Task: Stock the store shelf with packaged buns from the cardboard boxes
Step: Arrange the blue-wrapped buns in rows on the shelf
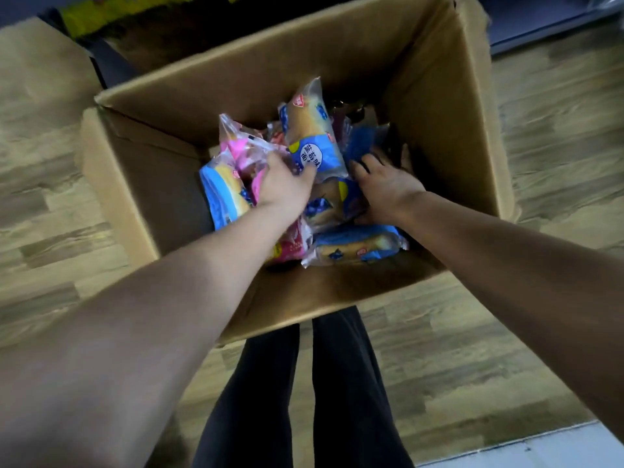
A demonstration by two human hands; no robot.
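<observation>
Hands first, in the head view (the only one): both bare arms reach down into an open cardboard box (256, 76) standing on a wood-pattern floor (547, 170). The left hand (287, 185) has its fingers (270, 162) curled down over a bunch of pink-wrapped buns (241, 146) and clutches them. Its thumb lies against a blue-wrapped bun (314, 140) that stands upright just beyond the knuckles. Another blue packet (219, 194) leans on the outer side of those fingers, against the box wall.

The right hand (388, 189) sits just beside the upright packet, its fingers (363, 165) spread and dipping among dark blue wrappers. The tips are buried, so I cannot tell whether they have closed on anything. Near its wrist lies a flat blue packet (358, 246).

The step in hand looks like gathering a handful from the box. Next, the right fingers need a sure hold on a packet. Both hands must then lift clear of the tall box walls without squashing the soft buns or shedding loose ones, and turn toward what looks like a shelf base (547, 32) beyond the fingertips, past the far wall.
</observation>
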